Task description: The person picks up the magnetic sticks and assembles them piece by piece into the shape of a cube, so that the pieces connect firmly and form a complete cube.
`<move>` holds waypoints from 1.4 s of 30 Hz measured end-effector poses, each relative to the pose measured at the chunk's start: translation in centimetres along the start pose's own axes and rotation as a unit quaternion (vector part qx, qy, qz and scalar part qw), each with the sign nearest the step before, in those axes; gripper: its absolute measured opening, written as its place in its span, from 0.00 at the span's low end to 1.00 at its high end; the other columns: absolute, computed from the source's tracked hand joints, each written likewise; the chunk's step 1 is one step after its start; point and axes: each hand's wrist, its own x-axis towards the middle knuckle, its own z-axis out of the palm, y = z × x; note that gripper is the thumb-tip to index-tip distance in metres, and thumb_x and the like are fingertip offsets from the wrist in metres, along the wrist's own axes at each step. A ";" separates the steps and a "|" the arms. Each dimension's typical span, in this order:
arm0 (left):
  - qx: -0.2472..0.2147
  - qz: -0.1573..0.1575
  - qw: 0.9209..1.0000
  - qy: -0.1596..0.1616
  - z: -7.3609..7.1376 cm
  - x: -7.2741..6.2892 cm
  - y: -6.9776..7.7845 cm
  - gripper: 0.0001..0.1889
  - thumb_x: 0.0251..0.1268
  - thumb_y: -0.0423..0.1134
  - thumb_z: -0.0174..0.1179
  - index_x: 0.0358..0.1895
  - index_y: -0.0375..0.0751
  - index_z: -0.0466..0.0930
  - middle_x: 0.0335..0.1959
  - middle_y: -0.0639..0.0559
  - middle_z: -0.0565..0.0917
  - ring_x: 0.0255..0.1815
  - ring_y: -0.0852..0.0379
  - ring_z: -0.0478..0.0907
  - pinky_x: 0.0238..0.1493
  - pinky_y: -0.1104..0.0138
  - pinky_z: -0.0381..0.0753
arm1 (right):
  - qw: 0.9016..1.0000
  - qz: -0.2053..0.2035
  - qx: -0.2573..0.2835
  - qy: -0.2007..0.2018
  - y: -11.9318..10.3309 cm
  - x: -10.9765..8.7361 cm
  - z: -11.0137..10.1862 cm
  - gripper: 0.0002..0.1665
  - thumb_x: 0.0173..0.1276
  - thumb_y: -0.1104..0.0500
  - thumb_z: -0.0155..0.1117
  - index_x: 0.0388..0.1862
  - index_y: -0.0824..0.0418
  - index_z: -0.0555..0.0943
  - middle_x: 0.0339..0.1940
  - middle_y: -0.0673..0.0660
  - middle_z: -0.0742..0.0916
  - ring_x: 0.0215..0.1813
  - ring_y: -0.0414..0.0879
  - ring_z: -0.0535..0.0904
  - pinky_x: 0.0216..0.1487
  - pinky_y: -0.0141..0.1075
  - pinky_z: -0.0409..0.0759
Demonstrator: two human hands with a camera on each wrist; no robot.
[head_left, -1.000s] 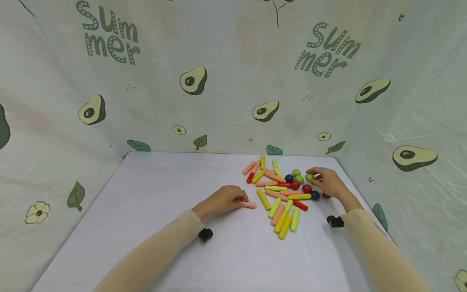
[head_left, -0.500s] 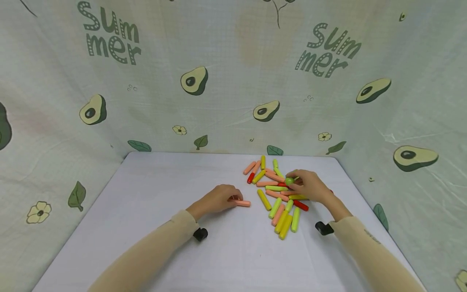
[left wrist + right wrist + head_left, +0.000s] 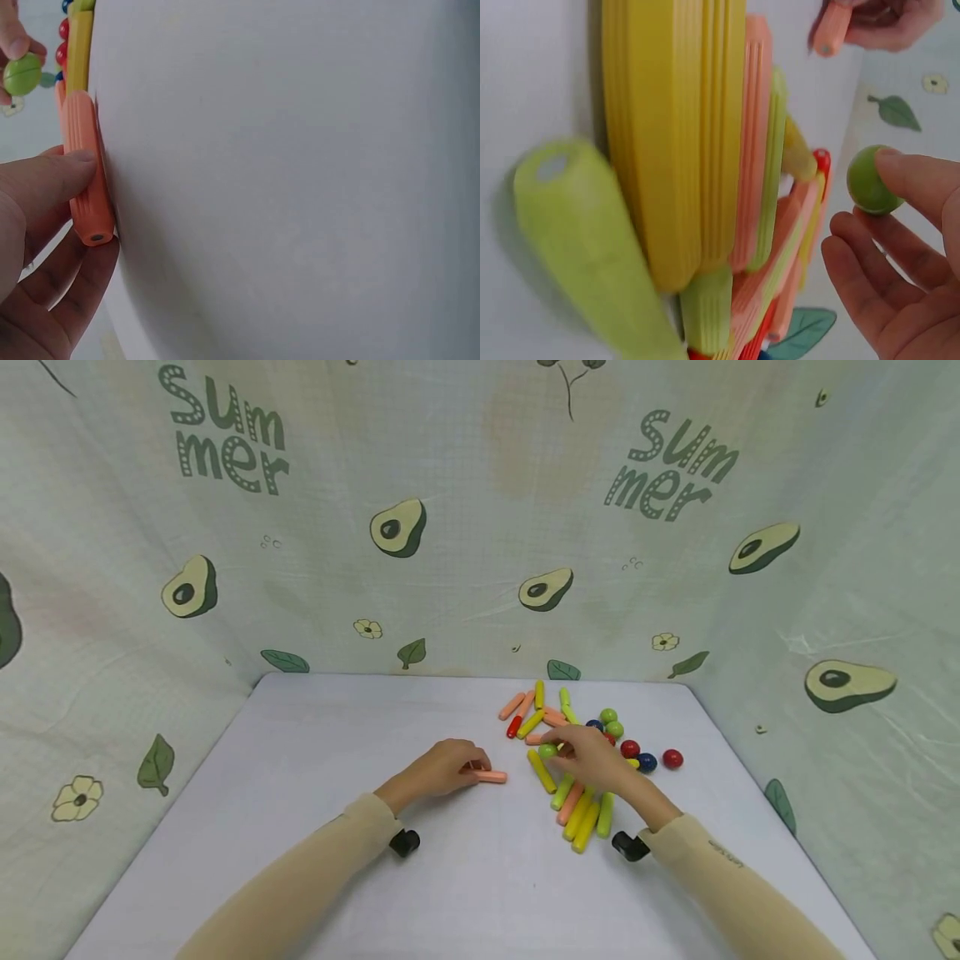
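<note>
Green ball (image 3: 547,751) moved left, pinched by right hand (image 3: 594,758), sticks (image 3: 587,828) part-hidden, left hand (image 3: 442,768) gripping half-covered salmon stick (image 3: 492,777)

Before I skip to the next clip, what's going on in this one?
At a white table, someone's left hand pinches a salmon stick, and their right hand holds a green ball between thumb and fingers. Stick and ball are apart. The other sticks lie loosely scattered, with red, blue and green balls toward their right side.
</note>
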 end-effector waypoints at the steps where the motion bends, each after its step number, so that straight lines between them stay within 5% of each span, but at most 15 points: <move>1: -0.001 0.001 1.000 0.001 0.0 0.0 -0.1 0.11 0.71 0.36 0.72 0.52 0.52 0.89 0.43 0.62 0.86 0.42 0.60 0.77 0.48 0.67 0.79 | 1.000 -0.010 0.003 0.001 -0.2 0.1 0.2 0.22 0.72 0.62 0.75 0.63 0.59 0.86 0.50 0.51 0.89 0.38 0.45 0.78 0.40 0.32 0.80; 6: -0.002 0.008 1.000 0.005 -0.1 -0.1 -0.3 0.10 0.71 0.34 0.71 0.51 0.51 0.90 0.43 0.62 0.86 0.43 0.61 0.78 0.51 0.65 0.80 | 0.999 -0.042 0.007 0.001 -1.3 0.5 1.4 0.22 0.70 0.64 0.76 0.62 0.63 0.86 0.52 0.53 0.90 0.41 0.45 0.80 0.45 0.33 0.84; 15: 0.000 0.006 1.000 0.008 -0.1 -0.3 -0.9 0.10 0.70 0.35 0.72 0.51 0.51 0.90 0.41 0.62 0.86 0.41 0.62 0.77 0.47 0.67 0.79 | 0.999 -0.041 0.006 -0.024 -2.5 0.9 3.4 0.17 0.71 0.64 0.75 0.58 0.64 0.87 0.48 0.53 0.90 0.44 0.48 0.83 0.49 0.38 0.86; 31: 0.000 0.007 1.000 0.014 -0.5 -0.6 -0.5 0.10 0.71 0.33 0.70 0.52 0.47 0.89 0.43 0.57 0.87 0.44 0.60 0.80 0.50 0.63 0.81 | 0.999 -0.008 0.009 -0.051 -3.3 1.6 5.0 0.16 0.73 0.62 0.74 0.58 0.61 0.87 0.47 0.53 0.90 0.42 0.42 0.83 0.49 0.38 0.86; 42: -0.004 -0.009 1.000 0.005 -0.6 -0.7 -0.5 0.12 0.71 0.34 0.71 0.54 0.48 0.88 0.41 0.58 0.86 0.41 0.58 0.79 0.46 0.64 0.79 | 0.999 0.014 0.017 -0.027 -3.4 1.9 5.3 0.18 0.72 0.62 0.74 0.59 0.63 0.86 0.50 0.57 0.90 0.44 0.46 0.85 0.50 0.42 0.87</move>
